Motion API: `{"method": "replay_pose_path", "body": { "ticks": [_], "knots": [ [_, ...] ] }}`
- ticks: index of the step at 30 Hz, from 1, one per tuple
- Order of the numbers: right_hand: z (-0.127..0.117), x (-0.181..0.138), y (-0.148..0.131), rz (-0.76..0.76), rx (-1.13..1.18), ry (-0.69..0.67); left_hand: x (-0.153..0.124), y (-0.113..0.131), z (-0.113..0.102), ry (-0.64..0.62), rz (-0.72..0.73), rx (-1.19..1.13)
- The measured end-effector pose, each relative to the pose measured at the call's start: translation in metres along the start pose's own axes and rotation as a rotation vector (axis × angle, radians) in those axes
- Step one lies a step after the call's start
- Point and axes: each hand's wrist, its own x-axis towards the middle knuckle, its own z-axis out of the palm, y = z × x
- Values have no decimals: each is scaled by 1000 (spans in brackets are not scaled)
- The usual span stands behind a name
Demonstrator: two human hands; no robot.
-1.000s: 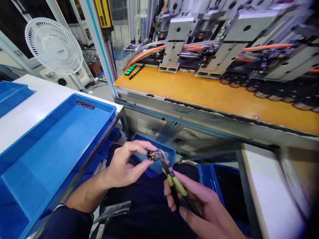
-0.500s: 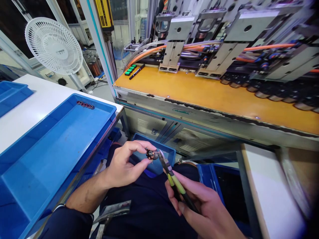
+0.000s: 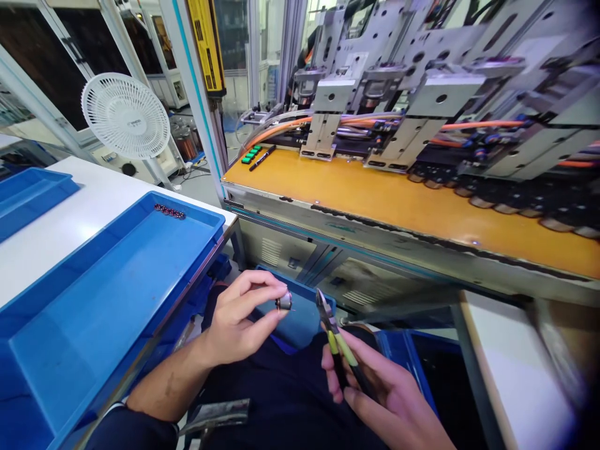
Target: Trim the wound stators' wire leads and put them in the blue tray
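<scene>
Between the thumb and fingers of my left hand (image 3: 241, 319) is a small wire-wound motor stator (image 3: 284, 301), dark and silvery with copper showing. A thin wire end sticks out from its right side. My right hand (image 3: 375, 378) is wrapped round the yellow-green and black handles of a pair of cutting pliers (image 3: 334, 331). The jaws point up and stand a short way right of the stator, apart from it. Below both hands is a blue bin (image 3: 323, 299) at floor level, partly hidden by the hands.
A long blue tray (image 3: 94, 294) on the white table (image 3: 117, 181) at left holds a short row of small copper-coloured parts (image 3: 169, 212). Ahead runs an orange machine bench (image 3: 347, 187) with metal fixtures and several dark cylindrical parts (image 3: 487, 194). A white fan (image 3: 126, 115) stands behind.
The pliers have moved away from the stator's wire, to the right. My left hand has turned the stator slightly. The whole view has shifted a little upward.
</scene>
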Motion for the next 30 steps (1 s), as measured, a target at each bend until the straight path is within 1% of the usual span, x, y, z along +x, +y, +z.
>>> {"method": "replay_pose_path", "body": {
  "ticks": [3, 5, 6, 7, 9, 10, 12, 13, 14, 15, 16, 17, 18, 20, 22, 24, 27, 29, 30],
  "knots": [
    [1, 1, 2, -16, 3, 1, 0, 1, -1, 16, 26, 56],
    [3, 2, 5, -21, 7, -6, 0, 1, -1, 25, 10, 39],
    [3, 3, 6, -26, 2, -15, -1, -1, -2, 36, -32, -6],
    [4, 3, 6, -35, -13, -28, -2, -3, -2, 54, -104, -84],
    [1, 7, 0, -89, -100, -41, -5, -8, -5, 109, -331, -319],
    [-2, 12, -6, -154, -186, -36, -7, -12, -6, 138, -462, -450],
    [-13, 28, -30, -368, -444, 20, -16, -18, -10, 174, -674, -647],
    [-19, 41, -46, -496, -599, 80, -21, -21, -12, 173, -741, -688],
    [-26, 57, -65, -609, -764, 155, -28, -22, -15, 161, -778, -696],
    [-32, 76, -85, -692, -917, 252, -34, -22, -18, 145, -792, -680],
    [-36, 98, -105, -705, -1074, 363, -41, -21, -23, 129, -793, -652],
    [-39, 121, -124, -633, -1245, 447, -48, -20, -28, 116, -790, -620],
    [-40, 145, -141, -517, -1403, 456, -54, -18, -36, 109, -789, -588],
    [-36, 191, -166, -475, -1483, 415, -62, -15, -57, 116, -808, -515],
    [-27, 231, -178, -465, -1503, 388, -64, -19, -86, 153, -860, -402],
    [-19, 264, -180, -443, -1528, 397, -62, -32, -122, 227, -925, -270],
    [-11, 297, -178, -391, -1582, 417, -53, -69, -174, 367, -990, -80],
    [-8, 305, -177, -349, -1620, 417, -44, -103, -199, 411, -1023, 47],
    [-7, 304, -176, -359, -1640, 425, -39, -122, -206, 414, -1037, 111]
  ]
}}
